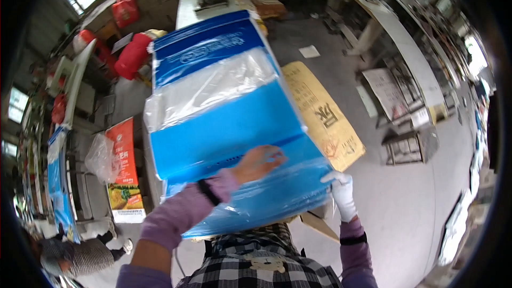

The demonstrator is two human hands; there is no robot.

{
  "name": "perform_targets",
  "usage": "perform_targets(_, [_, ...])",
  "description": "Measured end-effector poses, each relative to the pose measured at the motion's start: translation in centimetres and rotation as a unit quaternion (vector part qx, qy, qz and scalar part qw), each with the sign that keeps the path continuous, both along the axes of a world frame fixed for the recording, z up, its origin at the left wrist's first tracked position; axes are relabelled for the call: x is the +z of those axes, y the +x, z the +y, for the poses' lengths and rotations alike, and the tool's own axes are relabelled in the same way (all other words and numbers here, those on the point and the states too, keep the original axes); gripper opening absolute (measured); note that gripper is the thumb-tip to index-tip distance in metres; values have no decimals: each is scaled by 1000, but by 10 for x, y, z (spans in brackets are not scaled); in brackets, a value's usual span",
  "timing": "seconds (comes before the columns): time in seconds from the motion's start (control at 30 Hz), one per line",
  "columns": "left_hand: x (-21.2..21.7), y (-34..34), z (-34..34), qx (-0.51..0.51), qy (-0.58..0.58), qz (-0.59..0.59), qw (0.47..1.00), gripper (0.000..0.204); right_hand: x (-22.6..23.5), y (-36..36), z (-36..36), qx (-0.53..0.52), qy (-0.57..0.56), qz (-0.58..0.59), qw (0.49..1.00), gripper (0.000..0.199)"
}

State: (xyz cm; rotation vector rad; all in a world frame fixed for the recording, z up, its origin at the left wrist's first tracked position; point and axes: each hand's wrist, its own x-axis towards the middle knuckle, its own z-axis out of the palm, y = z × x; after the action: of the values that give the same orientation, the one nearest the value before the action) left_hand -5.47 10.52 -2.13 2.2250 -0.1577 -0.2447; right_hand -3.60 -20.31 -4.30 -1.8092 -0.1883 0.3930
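Note:
Blue plastic bags (229,128), flat and glossy with a clear, crinkled band across them, lie in a stack in front of me. On the near part of the top bag rests my bare left hand (260,163), its fingers a little apart and slightly blurred, with nothing seen in them. My right hand (341,192), in a white glove, is closed at the right near corner of the bags, where it pinches the edge. The bags hide most of what supports them.
A yellow printed sack (325,117) sticks out right of the bags. Further right stand a small stool (404,148) and a long bench (410,48). To the left are a red printed sack (124,165) and clear plastic (101,160). A person (80,256) is at lower left.

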Motion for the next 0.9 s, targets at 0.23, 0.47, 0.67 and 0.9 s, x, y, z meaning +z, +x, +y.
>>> perform_targets(0.23, [-61,89,-179,-66,-97,-7,993,37,9,12,-41,78,-130,-41,988,25])
perform_targets(0.47, [-117,137,-143,45,37,-57,997,6,16,36,-6,109,-177,9,978,23])
perform_targets(0.67, [-65,123,-172,0,-276,-325,904,9,-1,58,7,102,-155,-10,983,24])
perform_targets(0.9, [-71,45,-190,-89,-119,-303,941,24,-48,53,81,177,-58,-27,982,26])
